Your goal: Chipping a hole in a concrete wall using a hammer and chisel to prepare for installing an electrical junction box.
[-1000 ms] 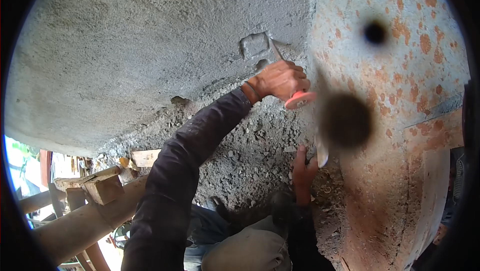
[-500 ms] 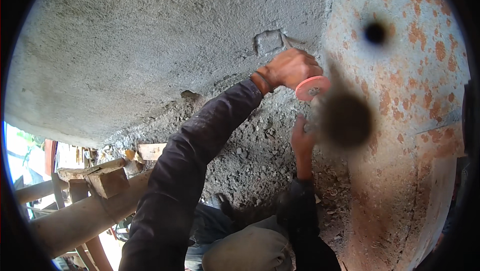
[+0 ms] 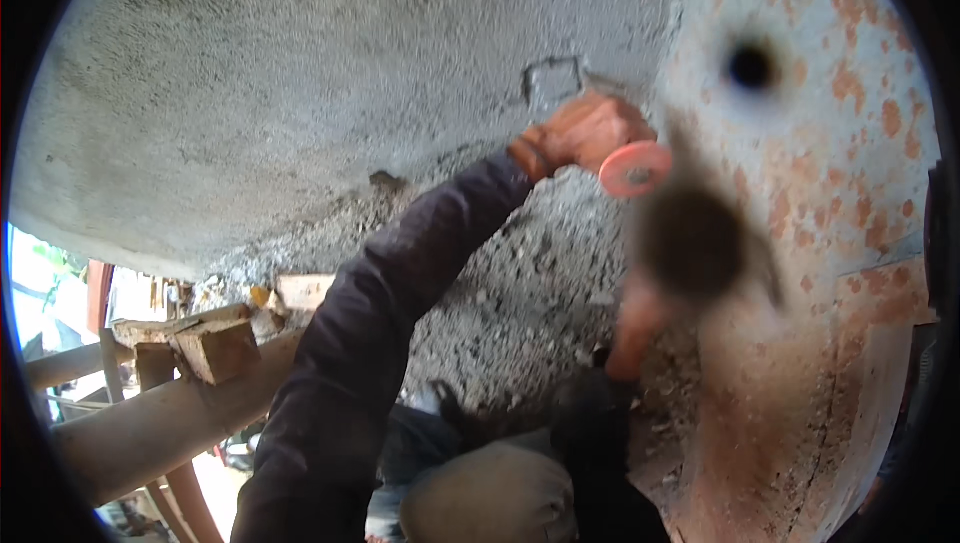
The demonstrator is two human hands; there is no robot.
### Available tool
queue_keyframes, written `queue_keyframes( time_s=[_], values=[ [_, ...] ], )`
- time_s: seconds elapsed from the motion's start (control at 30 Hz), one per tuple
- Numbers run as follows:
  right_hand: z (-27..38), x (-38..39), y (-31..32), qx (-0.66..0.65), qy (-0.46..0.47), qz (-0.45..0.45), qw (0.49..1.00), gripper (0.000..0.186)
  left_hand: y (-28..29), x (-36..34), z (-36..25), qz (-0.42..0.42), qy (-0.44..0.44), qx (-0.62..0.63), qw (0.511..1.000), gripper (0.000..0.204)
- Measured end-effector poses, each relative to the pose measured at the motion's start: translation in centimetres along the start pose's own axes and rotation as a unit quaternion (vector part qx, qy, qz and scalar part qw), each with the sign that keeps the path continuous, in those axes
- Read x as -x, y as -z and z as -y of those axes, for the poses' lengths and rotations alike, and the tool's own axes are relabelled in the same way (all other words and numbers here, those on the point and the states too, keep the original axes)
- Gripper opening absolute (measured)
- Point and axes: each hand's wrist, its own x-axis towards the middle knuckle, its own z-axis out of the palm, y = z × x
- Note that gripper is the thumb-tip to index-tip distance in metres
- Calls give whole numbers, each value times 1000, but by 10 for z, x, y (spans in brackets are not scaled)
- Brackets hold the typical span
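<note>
My left hand (image 3: 585,131) is closed round a trowel's orange handle (image 3: 635,169), blade (image 3: 552,83) pressed on the grey plastered surface (image 3: 300,93), far centre. Right hand (image 3: 640,318) is blurred; grip unclear. Plastering step underway, I judge; next needs steady smoothing pressure toward the rough patch (image 3: 530,283).

No packages, labels, signs or screens show anywhere in this view.
</note>
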Motion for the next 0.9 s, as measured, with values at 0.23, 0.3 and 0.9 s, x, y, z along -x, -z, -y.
queue_keyframes(
  time_s=[0.23,0.3,0.9],
  values=[
    [2,-10,-3,264,269,223,899,33,-2,-24,-1,-28,-60,4,998,22],
    [-21,-19,-14,455,231,189,839,39,2,-11,3,-13,-91,-17,996,20],
    [88,26,48,-148,235,360,891,20,-17,-10,-4,-5,-43,-26,999,19]
  ],
)
